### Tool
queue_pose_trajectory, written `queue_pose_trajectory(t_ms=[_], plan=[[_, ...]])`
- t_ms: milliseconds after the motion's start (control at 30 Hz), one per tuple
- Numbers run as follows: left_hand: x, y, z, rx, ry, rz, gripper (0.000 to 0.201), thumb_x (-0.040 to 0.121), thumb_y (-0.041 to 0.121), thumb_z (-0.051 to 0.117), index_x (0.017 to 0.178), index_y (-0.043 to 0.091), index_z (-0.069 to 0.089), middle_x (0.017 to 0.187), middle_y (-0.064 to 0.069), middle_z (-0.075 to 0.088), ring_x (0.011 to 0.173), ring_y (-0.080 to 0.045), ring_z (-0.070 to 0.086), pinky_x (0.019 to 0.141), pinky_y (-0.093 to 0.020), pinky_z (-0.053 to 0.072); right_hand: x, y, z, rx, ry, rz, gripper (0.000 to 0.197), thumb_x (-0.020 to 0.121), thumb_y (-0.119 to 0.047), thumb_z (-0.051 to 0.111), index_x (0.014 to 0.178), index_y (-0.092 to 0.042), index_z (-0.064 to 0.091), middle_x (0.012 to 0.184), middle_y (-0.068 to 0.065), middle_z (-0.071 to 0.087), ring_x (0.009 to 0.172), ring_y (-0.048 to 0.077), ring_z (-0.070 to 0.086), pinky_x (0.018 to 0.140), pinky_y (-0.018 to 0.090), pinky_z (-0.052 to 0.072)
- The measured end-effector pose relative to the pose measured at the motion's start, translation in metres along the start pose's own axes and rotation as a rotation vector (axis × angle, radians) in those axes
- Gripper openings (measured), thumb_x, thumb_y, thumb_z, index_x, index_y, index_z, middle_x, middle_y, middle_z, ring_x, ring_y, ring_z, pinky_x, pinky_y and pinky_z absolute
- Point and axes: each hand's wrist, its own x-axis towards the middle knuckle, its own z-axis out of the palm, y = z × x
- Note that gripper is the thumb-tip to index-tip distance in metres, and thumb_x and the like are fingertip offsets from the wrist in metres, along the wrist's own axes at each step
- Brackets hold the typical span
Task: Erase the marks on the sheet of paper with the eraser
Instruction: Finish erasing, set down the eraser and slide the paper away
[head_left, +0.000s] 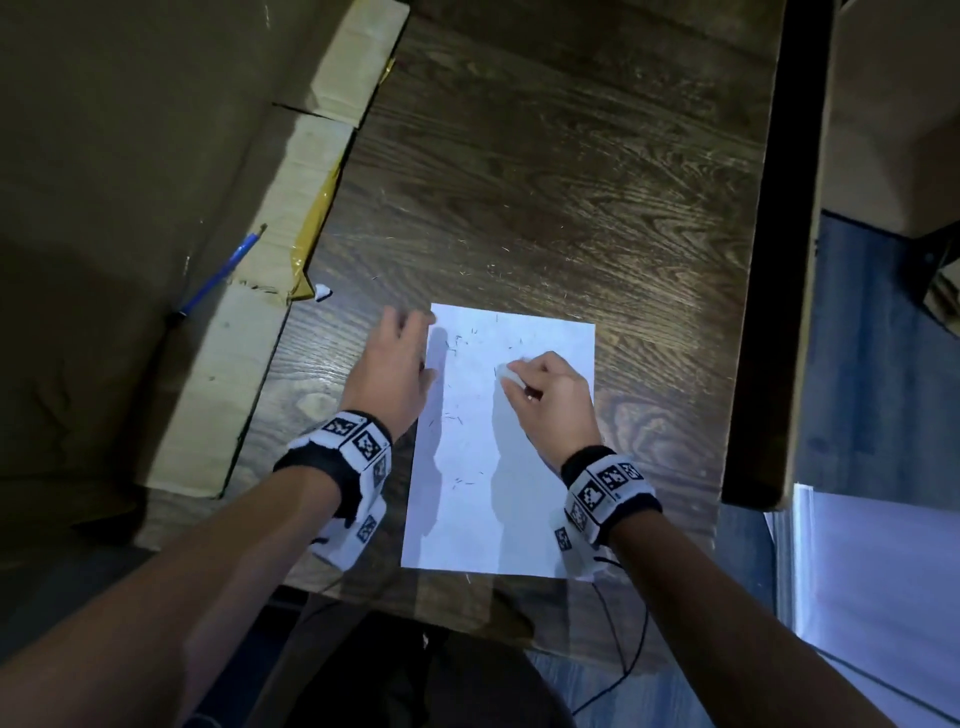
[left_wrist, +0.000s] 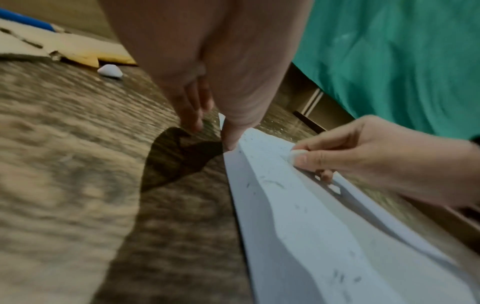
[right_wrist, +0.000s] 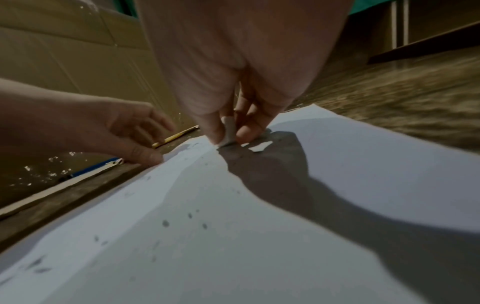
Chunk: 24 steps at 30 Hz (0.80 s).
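Note:
A white sheet of paper (head_left: 498, 467) lies on the dark wooden table (head_left: 545, 182), speckled with small dark marks and eraser crumbs. My right hand (head_left: 550, 395) pinches a small white eraser (head_left: 508, 374) between thumb and fingers and holds it down on the upper middle of the sheet; the same eraser (right_wrist: 228, 133) stands on edge on the paper (right_wrist: 207, 236) in the right wrist view. My left hand (head_left: 395, 364) lies with loosely spread fingers at the sheet's top left corner, its thumb (left_wrist: 230, 142) touching the paper's edge (left_wrist: 298, 216).
A large cardboard box (head_left: 156, 208) borders the table's left side, with a blue pen (head_left: 218, 275) lying on it. A small white scrap (head_left: 322, 292) sits near the box corner. The table's right edge drops to a blue floor (head_left: 872, 364); more white sheets (head_left: 872, 597) lie lower right.

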Motion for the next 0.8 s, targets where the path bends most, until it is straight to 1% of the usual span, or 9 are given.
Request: queue_pose_trajectory(t_ms=[67, 133, 167, 233, 367, 467, 567, 667, 800], plan=[[0.000, -0.004, 0.004, 0.091, -0.074, 0.202, 0.066, 0.087, 0.015, 0.072, 0.147, 0.016, 0.044, 0.156, -0.004, 0.033, 0.135, -0.028, 0.042, 0.104, -0.045, 0.046, -0.001, 0.000, 0.005, -0.038, 0.036, -0.029, 0.015, 0.093, -0.024, 0.063, 0.101, -0.016, 0.073, 0.090, 0.001, 0.057, 0.089, 0.013, 0.061, 0.083, 0.037, 0.052], [0.002, -0.005, 0.012, 0.094, -0.276, 0.254, 0.091, 0.087, 0.042, 0.074, 0.159, 0.016, 0.024, 0.168, 0.003, 0.009, 0.153, -0.018, 0.016, 0.122, -0.040, 0.024, 0.000, -0.001, 0.006, -0.075, 0.057, -0.053, 0.015, 0.092, -0.024, 0.063, 0.100, -0.015, 0.072, 0.087, 0.001, 0.056, 0.081, 0.016, 0.060, 0.077, 0.039, 0.053], [0.003, -0.004, 0.016, 0.141, -0.347, 0.243, 0.106, 0.084, 0.056, 0.072, 0.161, 0.016, 0.010, 0.169, 0.006, -0.003, 0.154, -0.013, 0.003, 0.125, -0.036, 0.013, 0.002, -0.003, 0.006, -0.082, 0.063, -0.063, 0.016, 0.093, -0.024, 0.062, 0.100, -0.015, 0.072, 0.086, 0.001, 0.055, 0.077, 0.017, 0.059, 0.074, 0.039, 0.053], [0.003, 0.000, 0.022, 0.267, -0.366, 0.222, 0.122, 0.078, 0.070, 0.068, 0.161, 0.015, -0.003, 0.167, 0.007, -0.014, 0.154, -0.011, -0.007, 0.123, -0.032, 0.004, 0.008, -0.011, 0.009, -0.096, 0.093, -0.071, 0.017, 0.093, -0.025, 0.062, 0.099, -0.012, 0.072, 0.086, 0.000, 0.055, 0.073, 0.019, 0.058, 0.069, 0.040, 0.054], [0.002, 0.007, 0.022, 0.340, -0.345, 0.205, 0.127, 0.077, 0.074, 0.065, 0.160, 0.012, -0.007, 0.167, 0.004, -0.016, 0.154, -0.014, -0.007, 0.123, -0.034, 0.006, -0.003, -0.016, 0.018, -0.170, 0.023, -0.022, 0.024, 0.094, -0.026, 0.058, 0.086, -0.004, 0.064, 0.081, 0.001, 0.054, 0.072, 0.019, 0.059, 0.068, 0.036, 0.053], [0.003, 0.012, 0.021, 0.374, -0.353, 0.197, 0.126, 0.078, 0.073, 0.065, 0.160, 0.013, -0.009, 0.167, 0.003, -0.018, 0.155, -0.015, -0.007, 0.123, -0.035, 0.007, -0.020, -0.029, 0.012, -0.179, -0.131, 0.031, 0.023, 0.092, -0.026, 0.057, 0.078, -0.010, 0.050, 0.077, -0.001, 0.053, 0.073, 0.021, 0.059, 0.066, 0.037, 0.052], [0.004, 0.015, 0.021, 0.380, -0.375, 0.187, 0.127, 0.076, 0.073, 0.067, 0.160, 0.014, -0.009, 0.167, 0.003, -0.018, 0.155, -0.015, -0.007, 0.123, -0.036, 0.008, 0.005, -0.046, 0.007, -0.262, -0.118, -0.029, 0.024, 0.091, -0.020, 0.056, 0.072, -0.006, 0.057, 0.084, 0.011, 0.056, 0.072, 0.031, 0.059, 0.064, 0.040, 0.052], [0.005, 0.016, 0.020, 0.378, -0.383, 0.183, 0.128, 0.076, 0.073, 0.067, 0.160, 0.014, -0.010, 0.166, 0.003, -0.019, 0.155, -0.015, -0.008, 0.124, -0.036, 0.008, 0.026, -0.059, 0.010, -0.290, -0.060, 0.021, 0.022, 0.090, -0.021, 0.055, 0.079, -0.004, 0.064, 0.091, 0.013, 0.058, 0.074, 0.032, 0.060, 0.065, 0.037, 0.052], [0.004, 0.018, 0.018, 0.388, -0.374, 0.190, 0.121, 0.083, 0.063, 0.067, 0.159, 0.013, -0.013, 0.165, 0.002, -0.023, 0.155, -0.015, -0.009, 0.124, -0.033, 0.005, -0.011, -0.063, 0.007, -0.196, -0.118, 0.072, 0.017, 0.090, -0.016, 0.058, 0.076, -0.006, 0.057, 0.094, 0.018, 0.062, 0.081, 0.035, 0.062, 0.069, 0.041, 0.053]])
